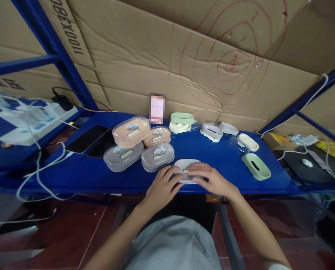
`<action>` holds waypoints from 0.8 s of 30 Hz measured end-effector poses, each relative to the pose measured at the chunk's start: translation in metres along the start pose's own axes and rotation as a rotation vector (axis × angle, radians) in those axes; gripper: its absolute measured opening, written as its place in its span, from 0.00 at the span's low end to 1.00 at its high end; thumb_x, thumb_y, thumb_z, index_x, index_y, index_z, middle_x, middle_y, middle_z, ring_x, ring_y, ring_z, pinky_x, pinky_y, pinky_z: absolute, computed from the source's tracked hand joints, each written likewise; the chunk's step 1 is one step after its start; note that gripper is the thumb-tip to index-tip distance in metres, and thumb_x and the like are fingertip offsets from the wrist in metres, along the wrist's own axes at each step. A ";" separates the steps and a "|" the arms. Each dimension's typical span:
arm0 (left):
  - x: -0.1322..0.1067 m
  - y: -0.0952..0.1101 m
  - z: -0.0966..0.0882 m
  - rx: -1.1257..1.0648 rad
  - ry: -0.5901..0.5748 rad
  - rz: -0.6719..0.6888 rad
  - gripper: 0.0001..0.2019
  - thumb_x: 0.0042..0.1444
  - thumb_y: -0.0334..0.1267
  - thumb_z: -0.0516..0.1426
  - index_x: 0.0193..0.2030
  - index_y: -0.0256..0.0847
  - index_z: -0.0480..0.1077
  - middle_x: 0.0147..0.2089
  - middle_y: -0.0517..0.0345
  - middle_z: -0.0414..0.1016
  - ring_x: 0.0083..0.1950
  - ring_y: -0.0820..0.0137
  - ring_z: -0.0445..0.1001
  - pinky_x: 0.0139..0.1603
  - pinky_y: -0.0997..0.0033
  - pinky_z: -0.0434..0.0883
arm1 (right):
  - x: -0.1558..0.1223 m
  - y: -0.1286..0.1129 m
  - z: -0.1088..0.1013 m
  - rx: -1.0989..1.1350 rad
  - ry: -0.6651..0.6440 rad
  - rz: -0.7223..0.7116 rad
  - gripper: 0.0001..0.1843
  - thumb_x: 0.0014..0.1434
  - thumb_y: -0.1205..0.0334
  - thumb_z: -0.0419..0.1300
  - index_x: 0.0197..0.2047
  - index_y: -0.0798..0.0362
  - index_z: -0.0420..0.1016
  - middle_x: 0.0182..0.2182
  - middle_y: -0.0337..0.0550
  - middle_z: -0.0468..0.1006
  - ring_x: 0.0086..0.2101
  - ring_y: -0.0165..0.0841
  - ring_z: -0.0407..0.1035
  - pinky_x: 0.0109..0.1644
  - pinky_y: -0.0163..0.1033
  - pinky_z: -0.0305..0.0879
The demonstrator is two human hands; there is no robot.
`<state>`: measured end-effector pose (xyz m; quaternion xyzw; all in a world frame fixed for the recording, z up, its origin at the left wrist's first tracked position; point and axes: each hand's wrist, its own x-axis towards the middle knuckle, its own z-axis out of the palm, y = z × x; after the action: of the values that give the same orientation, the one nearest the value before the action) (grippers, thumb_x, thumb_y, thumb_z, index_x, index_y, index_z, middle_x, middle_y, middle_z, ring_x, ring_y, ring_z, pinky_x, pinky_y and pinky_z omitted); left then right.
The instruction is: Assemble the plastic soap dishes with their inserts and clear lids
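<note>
A grey soap dish [187,162] with a pale oval piece in its middle lies near the table's front edge. My left hand [165,182] holds it at the left side, fingers curled along the edge with the thumb at the front. From the right, my right hand [209,176] grips the same dish, its fingers slightly blurred and covering the right part. To the left sit soap dishes under clear lids: a grey one [157,156], another grey one [119,159], a peach one [131,133] stacked above it, and a smaller-looking peach one [157,137] behind.
Farther back are a green dish [182,118] on cream parts and grey dish parts [211,132]. On the right lie a green dish part [256,167], a cream part [248,142] and a clear lid [238,145]. A phone [157,108] leans against cardboard; another phone [87,138] and cables occupy the left.
</note>
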<state>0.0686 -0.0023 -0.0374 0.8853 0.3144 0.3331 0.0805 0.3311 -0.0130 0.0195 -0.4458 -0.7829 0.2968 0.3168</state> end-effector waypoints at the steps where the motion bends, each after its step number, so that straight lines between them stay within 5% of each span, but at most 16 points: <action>1: 0.000 0.000 0.000 0.003 0.006 0.000 0.10 0.69 0.37 0.61 0.56 0.44 0.76 0.65 0.49 0.75 0.67 0.54 0.70 0.69 0.48 0.72 | 0.016 0.005 -0.007 0.110 0.115 0.122 0.12 0.66 0.54 0.70 0.52 0.43 0.85 0.54 0.43 0.84 0.60 0.42 0.75 0.69 0.52 0.69; 4: 0.000 0.000 0.000 0.001 0.002 0.005 0.10 0.69 0.36 0.61 0.56 0.44 0.75 0.70 0.49 0.71 0.73 0.54 0.67 0.72 0.48 0.70 | 0.079 0.029 -0.028 0.303 0.476 0.448 0.17 0.68 0.44 0.66 0.46 0.49 0.82 0.49 0.47 0.84 0.47 0.38 0.80 0.51 0.44 0.82; 7: 0.000 0.000 0.000 -0.006 -0.011 0.008 0.11 0.70 0.36 0.60 0.57 0.44 0.75 0.70 0.49 0.72 0.73 0.55 0.67 0.71 0.48 0.71 | 0.140 0.057 -0.038 0.398 0.569 0.600 0.25 0.66 0.37 0.66 0.42 0.53 0.76 0.42 0.50 0.83 0.31 0.33 0.78 0.29 0.37 0.80; 10: -0.001 0.000 0.000 -0.014 -0.013 0.006 0.11 0.70 0.37 0.60 0.58 0.44 0.75 0.70 0.48 0.73 0.74 0.55 0.68 0.70 0.48 0.72 | 0.172 0.076 -0.038 0.483 0.639 0.694 0.26 0.63 0.37 0.69 0.41 0.53 0.73 0.36 0.46 0.81 0.27 0.29 0.75 0.24 0.32 0.75; 15: 0.000 0.001 0.001 -0.005 -0.021 -0.015 0.12 0.70 0.37 0.60 0.58 0.44 0.76 0.68 0.48 0.75 0.73 0.53 0.68 0.69 0.48 0.73 | 0.178 0.086 -0.028 0.592 0.708 0.744 0.25 0.62 0.38 0.70 0.41 0.51 0.71 0.30 0.40 0.80 0.29 0.30 0.77 0.32 0.34 0.78; 19: 0.000 0.002 0.001 0.002 -0.029 -0.014 0.12 0.71 0.38 0.59 0.58 0.44 0.75 0.67 0.48 0.75 0.74 0.53 0.68 0.68 0.47 0.74 | 0.174 0.084 -0.028 0.589 0.793 0.648 0.16 0.65 0.46 0.68 0.41 0.49 0.70 0.34 0.36 0.82 0.37 0.28 0.78 0.40 0.31 0.76; 24: 0.000 0.002 0.001 -0.014 -0.021 -0.015 0.11 0.71 0.37 0.59 0.58 0.44 0.75 0.67 0.48 0.75 0.74 0.54 0.68 0.72 0.48 0.71 | 0.124 0.082 -0.050 0.493 0.793 0.571 0.14 0.66 0.45 0.60 0.40 0.48 0.71 0.34 0.38 0.81 0.37 0.30 0.77 0.39 0.32 0.74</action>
<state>0.0699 -0.0035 -0.0372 0.8859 0.3178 0.3251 0.0923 0.3605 0.1410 0.0181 -0.6307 -0.3586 0.3549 0.5896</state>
